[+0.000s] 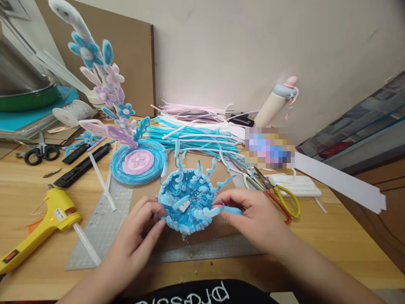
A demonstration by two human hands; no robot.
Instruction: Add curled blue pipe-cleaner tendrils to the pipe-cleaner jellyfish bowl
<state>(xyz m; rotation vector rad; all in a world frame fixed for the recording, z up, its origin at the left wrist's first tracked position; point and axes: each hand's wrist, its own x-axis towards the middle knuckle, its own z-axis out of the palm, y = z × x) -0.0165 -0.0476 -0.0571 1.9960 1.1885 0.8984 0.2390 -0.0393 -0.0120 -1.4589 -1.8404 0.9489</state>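
A round, bowl-like piece of fuzzy blue pipe cleaner [185, 228] sits in front of me, with curled strands sticking out around its far rim. A small white tag shows inside it. My left hand [141, 226] grips its left rim between thumb and fingers. At the right rim, my right hand [253, 211] pinches a curled light-blue pipe cleaner strand [205, 213] between thumb and forefinger. Just behind is a flat blue coiled disc [155, 171] with a pink centre, and a tall white stem [82, 31] with blue and pink flowers rises beside it.
A yellow glue gun [60, 211] lies at left, near a black cutter [82, 164] and black-handled scissors [41, 150]. Bundled pipe cleaners [196, 137] lie at the back. Red-and-yellow-handled scissors [281, 196] and a white box [297, 185] are at right; a bottle [275, 103] stands behind.
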